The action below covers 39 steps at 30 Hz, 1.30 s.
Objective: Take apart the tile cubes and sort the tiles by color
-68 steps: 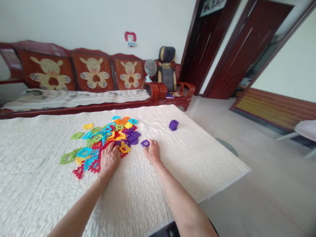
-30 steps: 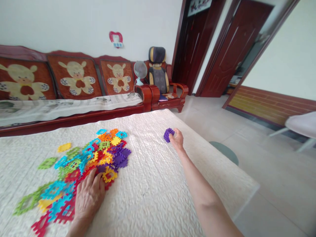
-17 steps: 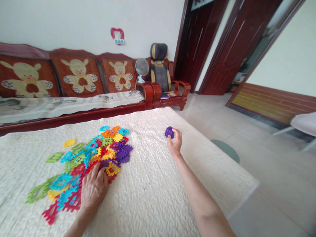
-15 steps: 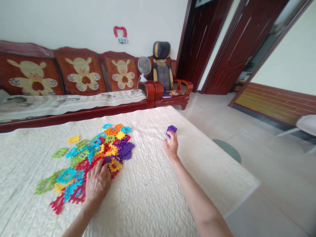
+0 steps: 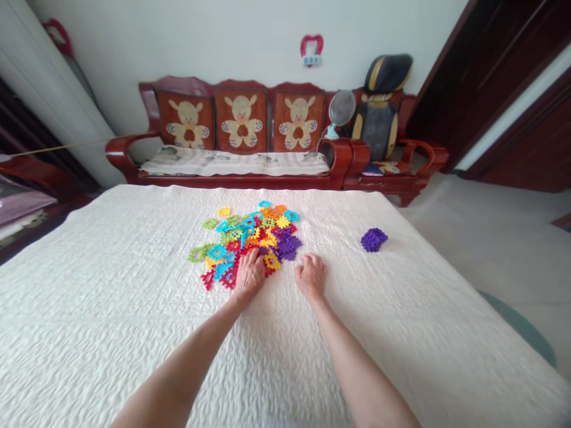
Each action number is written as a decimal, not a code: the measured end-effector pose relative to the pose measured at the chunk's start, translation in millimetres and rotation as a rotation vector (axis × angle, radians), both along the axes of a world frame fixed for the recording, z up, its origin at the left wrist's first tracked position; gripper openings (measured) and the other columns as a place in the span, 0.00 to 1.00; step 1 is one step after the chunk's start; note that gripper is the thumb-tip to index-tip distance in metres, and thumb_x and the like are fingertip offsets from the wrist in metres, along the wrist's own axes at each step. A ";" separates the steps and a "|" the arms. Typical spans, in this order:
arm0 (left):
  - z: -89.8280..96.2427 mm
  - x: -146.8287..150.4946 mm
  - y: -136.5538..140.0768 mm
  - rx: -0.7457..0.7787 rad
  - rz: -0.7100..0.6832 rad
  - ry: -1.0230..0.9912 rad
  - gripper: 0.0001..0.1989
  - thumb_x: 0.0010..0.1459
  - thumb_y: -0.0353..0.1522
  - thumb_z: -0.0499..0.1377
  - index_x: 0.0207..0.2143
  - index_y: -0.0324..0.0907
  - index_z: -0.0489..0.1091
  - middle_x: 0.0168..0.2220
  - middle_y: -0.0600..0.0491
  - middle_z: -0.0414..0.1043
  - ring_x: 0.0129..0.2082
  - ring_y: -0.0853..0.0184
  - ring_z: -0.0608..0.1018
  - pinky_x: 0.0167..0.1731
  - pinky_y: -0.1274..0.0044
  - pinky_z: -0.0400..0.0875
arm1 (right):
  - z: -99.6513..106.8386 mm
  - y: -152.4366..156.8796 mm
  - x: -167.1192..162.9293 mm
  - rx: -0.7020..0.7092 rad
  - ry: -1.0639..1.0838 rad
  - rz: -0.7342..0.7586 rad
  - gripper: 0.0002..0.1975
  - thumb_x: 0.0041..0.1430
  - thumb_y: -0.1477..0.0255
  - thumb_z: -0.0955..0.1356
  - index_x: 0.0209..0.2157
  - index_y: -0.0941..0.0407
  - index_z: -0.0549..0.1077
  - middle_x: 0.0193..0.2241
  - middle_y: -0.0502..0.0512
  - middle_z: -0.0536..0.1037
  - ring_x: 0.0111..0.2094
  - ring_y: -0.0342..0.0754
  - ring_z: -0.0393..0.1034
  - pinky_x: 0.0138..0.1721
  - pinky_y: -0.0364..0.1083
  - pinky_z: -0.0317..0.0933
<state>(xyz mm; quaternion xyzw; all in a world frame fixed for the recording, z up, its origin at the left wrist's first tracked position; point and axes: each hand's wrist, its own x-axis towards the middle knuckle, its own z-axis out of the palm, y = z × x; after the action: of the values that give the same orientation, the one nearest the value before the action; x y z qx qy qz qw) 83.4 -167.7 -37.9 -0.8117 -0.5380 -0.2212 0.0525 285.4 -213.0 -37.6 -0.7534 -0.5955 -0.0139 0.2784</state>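
A loose heap of plastic interlocking building pieces [image 5: 232, 236] in red, blue, green, yellow, orange and purple lies on the cream quilted cover [image 5: 147, 285]. My left hand [image 5: 250, 272] rests on red pieces at the heap's near edge, fingers laid over them and not wrapped round any. Just right of the heap is my right hand [image 5: 312, 274], low over the cover, with loosely bent fingers, thumb apart and no piece visible in it. Purple pieces [image 5: 288, 246] of the heap are nearest to it. Farther right, a small separate pile of purple pieces [image 5: 374, 239] sits alone.
Beyond the table's far edge stands a red wooden sofa [image 5: 241, 178] with bear-patterned cushions [image 5: 242, 122]. A small fan [image 5: 341, 108] and a chair with a massage cushion [image 5: 377, 128] are at its right. A round green stool [image 5: 520, 327] shows beside the table's right edge.
My right hand has left the purple pile and come back left toward the heap. My left hand stays on the red pieces. The view has turned left.
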 end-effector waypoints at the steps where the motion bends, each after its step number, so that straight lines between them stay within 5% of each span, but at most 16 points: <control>1: 0.4 0.0 -0.4 -0.006 -0.006 -0.009 0.16 0.66 0.31 0.49 0.48 0.43 0.75 0.59 0.44 0.69 0.55 0.56 0.72 0.55 0.62 0.66 | 0.3 -0.1 0.0 -0.001 0.003 -0.005 0.15 0.59 0.74 0.64 0.47 0.57 0.74 0.53 0.63 0.73 0.56 0.57 0.62 0.54 0.55 0.52; 13: 3.7 -8.6 -2.9 -0.055 -0.047 -0.147 0.17 0.63 0.25 0.51 0.48 0.43 0.76 0.53 0.45 0.75 0.53 0.58 0.74 0.54 0.63 0.65 | 0.3 3.5 -0.9 0.020 -0.030 -0.025 0.14 0.57 0.74 0.65 0.45 0.56 0.75 0.51 0.62 0.74 0.54 0.57 0.62 0.51 0.54 0.53; 18: 5.1 -13.9 -19.6 -0.100 -0.057 -0.049 0.19 0.62 0.24 0.51 0.50 0.43 0.76 0.60 0.45 0.70 0.62 0.53 0.67 0.60 0.56 0.60 | 0.6 3.2 -1.1 0.018 -0.048 -0.022 0.14 0.57 0.74 0.65 0.45 0.57 0.75 0.52 0.62 0.75 0.54 0.57 0.63 0.50 0.53 0.52; 25: 6.6 -29.4 -30.9 -0.172 -0.072 -0.024 0.21 0.63 0.25 0.50 0.53 0.45 0.75 0.61 0.47 0.69 0.63 0.54 0.66 0.60 0.58 0.63 | -3.7 5.6 0.8 0.027 -0.083 -0.026 0.14 0.58 0.74 0.65 0.44 0.57 0.75 0.52 0.61 0.75 0.53 0.57 0.64 0.49 0.53 0.52; 39: 26.6 -27.1 11.6 -0.202 0.151 -0.150 0.17 0.65 0.29 0.51 0.51 0.43 0.74 0.58 0.43 0.69 0.62 0.51 0.66 0.57 0.58 0.65 | -7.3 7.1 2.9 0.050 -0.113 -0.030 0.14 0.57 0.73 0.64 0.44 0.57 0.75 0.50 0.61 0.76 0.52 0.57 0.65 0.47 0.53 0.52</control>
<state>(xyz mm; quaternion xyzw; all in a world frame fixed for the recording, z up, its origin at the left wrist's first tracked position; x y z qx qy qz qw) 56.3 -156.2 -11.3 -0.7513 -0.6194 -0.2211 -0.0534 288.3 -205.9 -44.8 -0.7531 -0.5984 -0.0753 0.2628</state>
